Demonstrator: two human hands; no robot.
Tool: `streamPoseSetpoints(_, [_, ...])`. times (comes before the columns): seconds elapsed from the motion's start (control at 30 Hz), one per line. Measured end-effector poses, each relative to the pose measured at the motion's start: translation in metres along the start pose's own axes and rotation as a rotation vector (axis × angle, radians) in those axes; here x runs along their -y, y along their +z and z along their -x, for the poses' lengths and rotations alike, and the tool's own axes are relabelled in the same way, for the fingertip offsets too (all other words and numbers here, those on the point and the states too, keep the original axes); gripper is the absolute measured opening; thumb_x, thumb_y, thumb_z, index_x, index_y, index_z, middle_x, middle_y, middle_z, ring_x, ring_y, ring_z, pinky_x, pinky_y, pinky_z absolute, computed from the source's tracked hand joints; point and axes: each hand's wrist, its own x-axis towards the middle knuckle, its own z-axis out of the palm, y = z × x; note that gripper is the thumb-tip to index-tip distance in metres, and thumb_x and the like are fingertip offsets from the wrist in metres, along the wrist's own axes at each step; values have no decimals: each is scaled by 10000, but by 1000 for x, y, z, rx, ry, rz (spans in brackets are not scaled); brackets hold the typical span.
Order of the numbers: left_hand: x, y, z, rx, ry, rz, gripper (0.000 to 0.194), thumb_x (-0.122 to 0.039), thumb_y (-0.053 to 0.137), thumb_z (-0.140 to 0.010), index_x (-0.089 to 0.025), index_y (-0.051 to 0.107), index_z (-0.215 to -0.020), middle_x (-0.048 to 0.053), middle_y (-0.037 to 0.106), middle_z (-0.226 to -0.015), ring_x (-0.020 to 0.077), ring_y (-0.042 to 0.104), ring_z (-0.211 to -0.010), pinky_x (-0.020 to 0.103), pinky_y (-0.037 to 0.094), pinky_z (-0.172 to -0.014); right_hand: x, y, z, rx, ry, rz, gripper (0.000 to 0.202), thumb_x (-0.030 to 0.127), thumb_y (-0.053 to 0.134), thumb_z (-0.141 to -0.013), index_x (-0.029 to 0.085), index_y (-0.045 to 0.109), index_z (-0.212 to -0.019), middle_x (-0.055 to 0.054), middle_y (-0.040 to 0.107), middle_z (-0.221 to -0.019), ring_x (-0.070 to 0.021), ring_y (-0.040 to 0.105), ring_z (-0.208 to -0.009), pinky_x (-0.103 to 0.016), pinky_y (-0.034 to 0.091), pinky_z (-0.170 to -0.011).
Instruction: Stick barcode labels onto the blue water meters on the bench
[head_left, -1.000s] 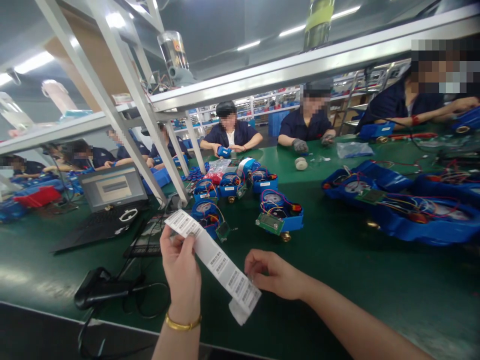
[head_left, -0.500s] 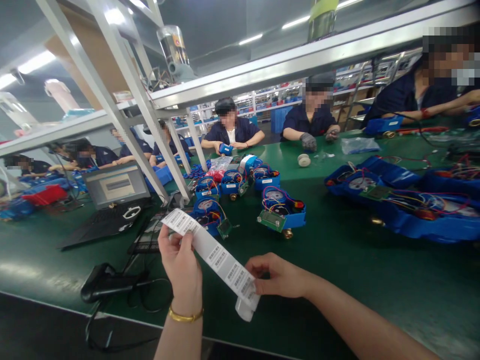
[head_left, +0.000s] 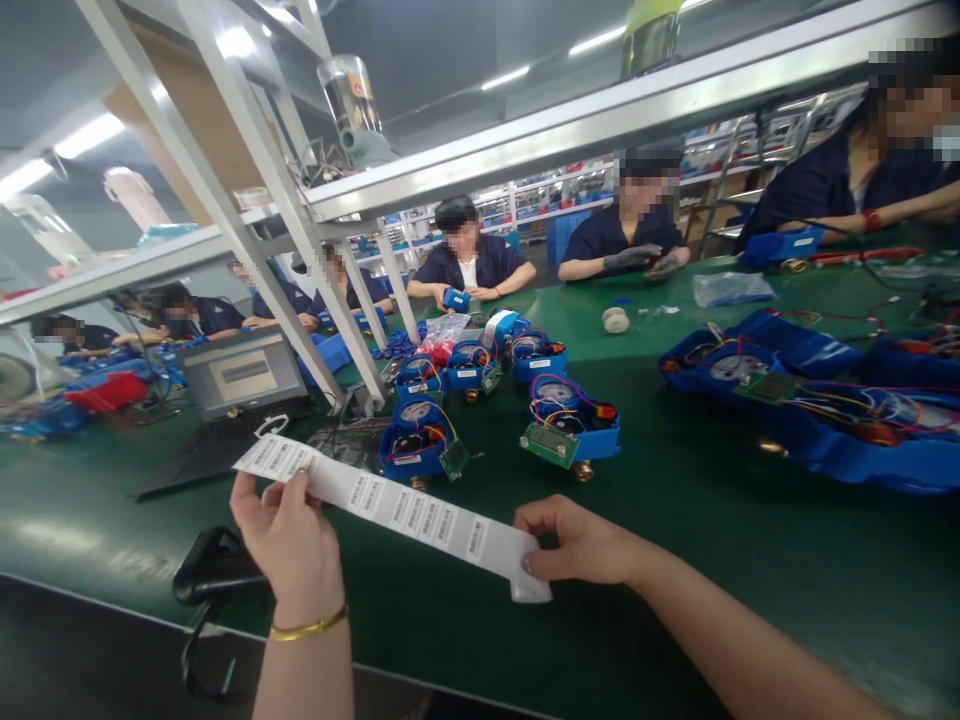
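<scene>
A long white strip of barcode labels (head_left: 405,510) is stretched between my two hands above the green bench. My left hand (head_left: 289,530), with a gold bangle at the wrist, pinches its left end between thumb and fingers. At the right end, my right hand (head_left: 574,545) grips the strip, which curls over below the fingers. Just beyond the strip lie open blue housings with wires, a nearer left one (head_left: 412,440) and another (head_left: 574,425) with a green circuit board hanging out at its front.
A black barcode scanner (head_left: 214,565) lies at the left, near an open laptop (head_left: 244,380). Large blue housings (head_left: 795,400) occupy the right. A metal shelf frame (head_left: 277,215) rises from the bench. Several co-workers sit opposite; a white spool (head_left: 615,320) is near one gloved person.
My left hand has moved left and down, and my right hand slightly right. More of the strip is drawn out, and it lies flatter across the view.
</scene>
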Motion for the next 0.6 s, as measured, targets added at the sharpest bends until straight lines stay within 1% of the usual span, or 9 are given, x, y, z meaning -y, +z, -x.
streamPoseSetpoints(0.13, [-6, -12, -24, -66, 83, 4, 620, 95, 561, -611, -171, 504, -1168, -64, 558, -681, 76, 520, -605, 148, 390, -534, 3, -5, 1, -18, 1, 10, 129, 195, 656, -772, 126, 622, -875, -48, 641, -979, -219, 603, -925, -332, 486, -796])
streamPoseSetpoints(0.2, [-9, -17, -34, -98, 114, 6, 611, 120, 538, -608, -165, 508, -1148, -53, 581, -715, 82, 540, -639, 146, 401, -542, 4, -6, 2, -27, 9, 11, 129, 195, 654, -782, 129, 618, -886, -50, 633, -1003, -218, 596, -946, -339, 486, -813])
streamPoseSetpoints(0.3, [-13, -25, -48, -146, 116, 7, 623, 166, 487, -578, -160, 510, -1108, -53, 590, -728, 92, 558, -666, 149, 423, -550, 4, -8, 2, -27, 30, 10, 145, 191, 658, -785, 127, 612, -907, -57, 629, -1013, -217, 597, -952, -336, 498, -807])
streamPoseSetpoints(0.43, [-14, -33, -60, -203, 106, 10, 668, 202, 454, -548, -158, 501, -1109, -80, 561, -674, 79, 553, -650, 132, 435, -555, 3, -10, 2, -31, 51, 15, 185, 242, 682, -775, 118, 605, -888, -60, 648, -966, -215, 621, -883, -318, 517, -743])
streamPoseSetpoints(0.6, [-13, -38, -66, -237, 90, -25, 680, 186, 451, -544, -167, 494, -1124, -84, 570, -673, 85, 561, -645, 132, 448, -532, 2, -15, 2, -48, 64, 24, 235, 318, 683, -777, 114, 609, -869, -61, 659, -937, -209, 629, -852, -300, 520, -709])
